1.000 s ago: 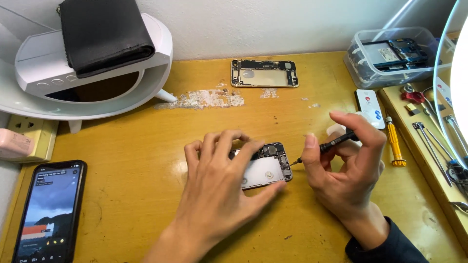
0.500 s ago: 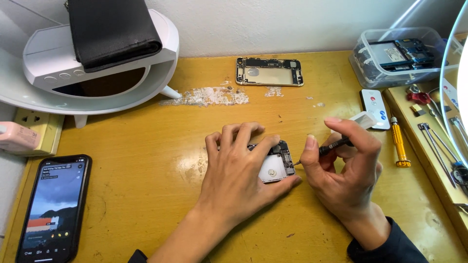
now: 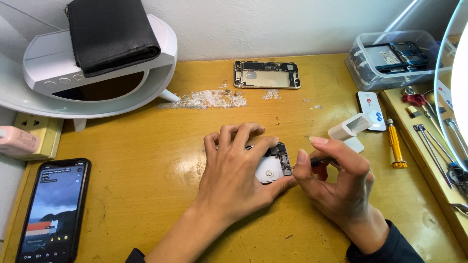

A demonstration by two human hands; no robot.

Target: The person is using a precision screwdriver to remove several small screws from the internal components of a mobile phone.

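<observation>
Whereas a second ago our black-handled precision screwdriver (image 3: 319,160) sat farther right, our right hand (image 3: 336,187) now pinches it against the opened silver phone chassis (image 3: 271,164), mid-table. Our left hand (image 3: 239,170) stays spread, fingers pressing the chassis down.
</observation>
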